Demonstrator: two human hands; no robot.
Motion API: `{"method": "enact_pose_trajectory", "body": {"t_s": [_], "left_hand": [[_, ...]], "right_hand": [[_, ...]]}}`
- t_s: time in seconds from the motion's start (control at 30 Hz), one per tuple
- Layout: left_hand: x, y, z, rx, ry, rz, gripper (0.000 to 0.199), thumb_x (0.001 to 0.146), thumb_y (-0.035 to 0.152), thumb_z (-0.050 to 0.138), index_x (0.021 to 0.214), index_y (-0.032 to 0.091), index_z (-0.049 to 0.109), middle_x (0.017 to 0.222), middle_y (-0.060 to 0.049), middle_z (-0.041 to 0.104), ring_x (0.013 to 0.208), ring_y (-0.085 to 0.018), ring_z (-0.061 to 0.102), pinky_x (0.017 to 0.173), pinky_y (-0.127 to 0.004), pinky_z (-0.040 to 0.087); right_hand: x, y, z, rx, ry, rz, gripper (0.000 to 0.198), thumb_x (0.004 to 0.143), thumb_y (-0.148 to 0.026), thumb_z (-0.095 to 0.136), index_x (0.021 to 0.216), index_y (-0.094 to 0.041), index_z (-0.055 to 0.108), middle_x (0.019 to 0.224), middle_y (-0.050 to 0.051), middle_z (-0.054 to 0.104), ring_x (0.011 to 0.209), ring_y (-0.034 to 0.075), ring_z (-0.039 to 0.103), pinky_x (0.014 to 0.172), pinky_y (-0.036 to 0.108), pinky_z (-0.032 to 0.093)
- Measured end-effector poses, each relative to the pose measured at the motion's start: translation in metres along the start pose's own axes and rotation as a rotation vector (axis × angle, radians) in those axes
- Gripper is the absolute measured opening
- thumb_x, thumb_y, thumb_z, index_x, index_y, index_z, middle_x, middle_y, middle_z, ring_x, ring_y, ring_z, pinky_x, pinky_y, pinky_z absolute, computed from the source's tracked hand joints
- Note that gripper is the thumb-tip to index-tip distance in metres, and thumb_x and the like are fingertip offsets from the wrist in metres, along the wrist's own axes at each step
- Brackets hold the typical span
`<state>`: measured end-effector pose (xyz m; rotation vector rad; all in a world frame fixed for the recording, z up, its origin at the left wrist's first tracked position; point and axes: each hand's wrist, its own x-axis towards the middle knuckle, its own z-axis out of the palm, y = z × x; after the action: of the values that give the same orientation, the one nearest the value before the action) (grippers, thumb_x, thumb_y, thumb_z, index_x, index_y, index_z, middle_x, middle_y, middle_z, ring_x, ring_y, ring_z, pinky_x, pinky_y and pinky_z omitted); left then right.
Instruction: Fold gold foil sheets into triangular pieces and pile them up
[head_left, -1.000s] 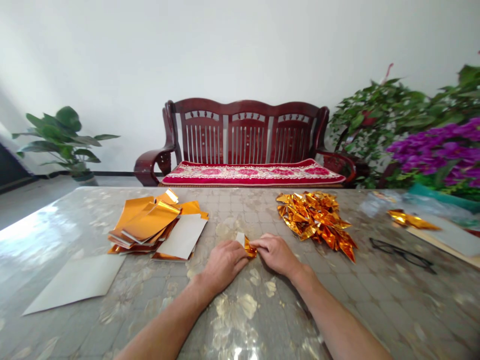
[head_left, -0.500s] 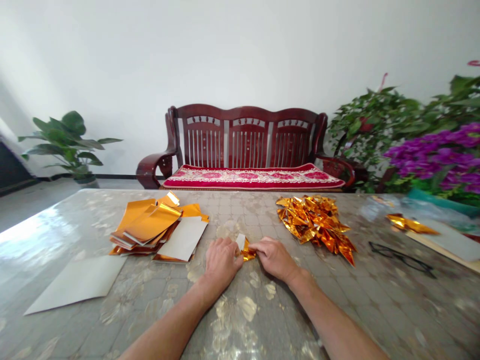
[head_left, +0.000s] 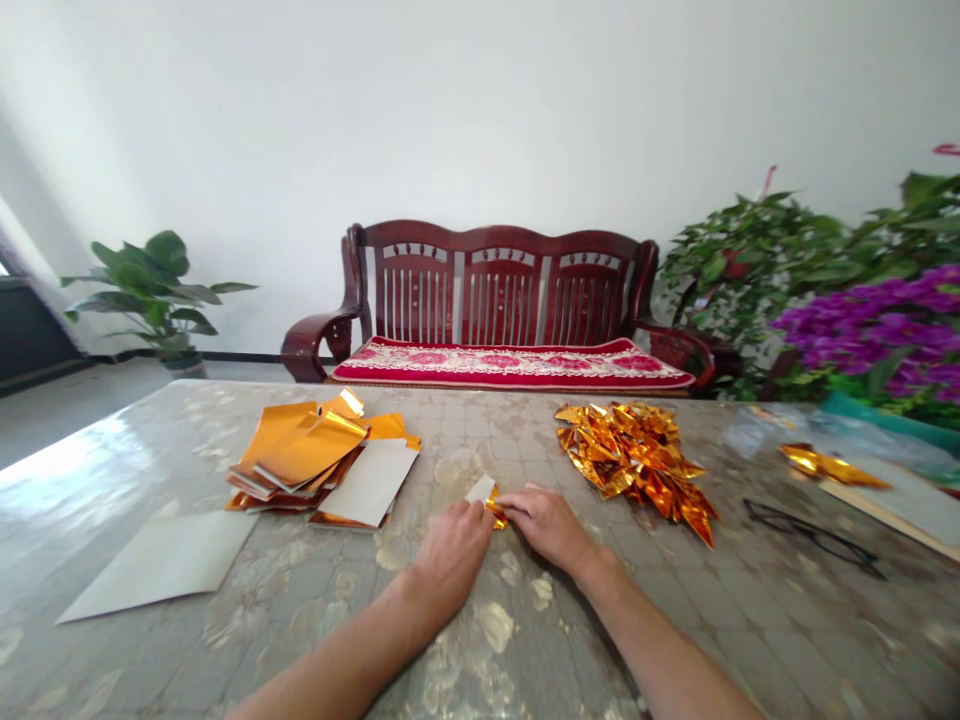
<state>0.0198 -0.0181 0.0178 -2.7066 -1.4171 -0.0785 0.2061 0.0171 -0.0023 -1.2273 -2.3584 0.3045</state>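
Gold paper (head_left: 498, 519) sat on the table (head_left: 787, 640), pinched by my left hand (head_left: 455, 548) and right hand (head_left: 546, 524), both narrow. Past it I saw a sheet pile (head_left: 307, 452) left, folded gold pieces (head_left: 634, 462) right, then a wooden bench (head_left: 499, 240).

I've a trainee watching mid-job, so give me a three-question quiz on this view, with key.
1. True or false: the black-framed eyeglasses lie right of the pile of shiny orange folded-foil pieces.
2. What do the left hand and right hand both touch? A) purple flowers B) a small folded gold-and-white foil paper C) a red patterned cushion
3. The stack of flat orange-gold foil sheets lies nearer the ____ hand.

Key: 1 true; 2 B; 3 left.
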Motion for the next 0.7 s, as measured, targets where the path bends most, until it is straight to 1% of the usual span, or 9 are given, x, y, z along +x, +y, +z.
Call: {"method": "enact_pose_trajectory", "body": {"t_s": [0.1, 0.17, 0.23, 0.3, 0.37, 0.5, 0.7], "left_hand": [[-0.001, 0.011, 0.002, 0.081, -0.003, 0.024, 0.029, 0.091, 0.006, 0.043, 0.114, 0.013, 0.06, 0.1, -0.013, 0.066, 0.092, -0.025, 0.062, 0.076, -0.036, 0.047], [-0.003, 0.016, 0.007, 0.112, 0.02, 0.028, 0.029, 0.09, 0.006, 0.042, 0.112, 0.013, 0.06, 0.1, -0.014, 0.065, 0.089, -0.024, 0.061, 0.075, -0.036, 0.046], [-0.006, 0.017, 0.011, 0.132, 0.025, 0.04, 0.027, 0.09, 0.006, 0.043, 0.11, 0.012, 0.06, 0.099, -0.014, 0.065, 0.088, -0.024, 0.06, 0.075, -0.036, 0.045], [-0.01, 0.014, 0.015, 0.143, 0.035, 0.057, 0.027, 0.089, 0.007, 0.045, 0.111, 0.012, 0.06, 0.1, -0.013, 0.064, 0.089, -0.024, 0.058, 0.076, -0.035, 0.044], [-0.013, 0.008, 0.016, 0.146, 0.061, 0.088, 0.027, 0.089, 0.009, 0.047, 0.113, 0.012, 0.06, 0.102, -0.012, 0.063, 0.091, -0.024, 0.057, 0.077, -0.036, 0.044], [-0.017, -0.003, 0.015, 0.107, 0.087, 0.183, 0.021, 0.092, 0.012, 0.047, 0.106, 0.013, 0.062, 0.101, -0.011, 0.064, 0.095, -0.025, 0.056, 0.081, -0.036, 0.044], [-0.018, -0.008, 0.014, 0.066, 0.061, 0.154, 0.02, 0.092, 0.01, 0.046, 0.103, 0.015, 0.062, 0.101, -0.01, 0.064, 0.095, -0.024, 0.056, 0.079, -0.036, 0.045]], "right_hand": [[0.003, 0.001, 0.004, 0.007, 0.003, -0.019, 0.029, 0.095, -0.019, 0.049, 0.114, -0.026, 0.07, 0.103, 0.004, 0.072, 0.098, 0.017, 0.063, 0.088, 0.027, 0.045], [0.004, 0.001, 0.008, -0.008, 0.007, -0.009, 0.033, 0.094, -0.018, 0.048, 0.122, -0.025, 0.066, 0.106, 0.005, 0.069, 0.103, 0.018, 0.061, 0.091, 0.027, 0.044], [0.005, 0.001, 0.011, -0.028, 0.013, 0.022, 0.038, 0.094, -0.018, 0.047, 0.129, -0.025, 0.06, 0.109, 0.006, 0.067, 0.105, 0.018, 0.06, 0.091, 0.027, 0.044], [0.006, -0.001, 0.012, -0.046, 0.016, 0.044, 0.04, 0.095, -0.017, 0.045, 0.132, -0.024, 0.057, 0.111, 0.007, 0.065, 0.106, 0.018, 0.06, 0.092, 0.027, 0.044], [0.006, -0.002, 0.012, -0.058, 0.013, 0.048, 0.04, 0.096, -0.018, 0.042, 0.132, -0.024, 0.058, 0.112, 0.007, 0.064, 0.105, 0.018, 0.06, 0.091, 0.026, 0.044], [0.007, -0.003, 0.011, -0.061, -0.001, 0.057, 0.039, 0.098, -0.02, 0.037, 0.129, -0.026, 0.06, 0.104, 0.005, 0.064, 0.097, 0.017, 0.061, 0.084, 0.024, 0.045], [0.013, 0.001, 0.009, 0.045, -0.009, 0.073, 0.031, 0.095, -0.017, 0.045, 0.116, -0.024, 0.067, 0.105, 0.004, 0.064, 0.096, 0.015, 0.062, 0.085, 0.023, 0.045]]}}
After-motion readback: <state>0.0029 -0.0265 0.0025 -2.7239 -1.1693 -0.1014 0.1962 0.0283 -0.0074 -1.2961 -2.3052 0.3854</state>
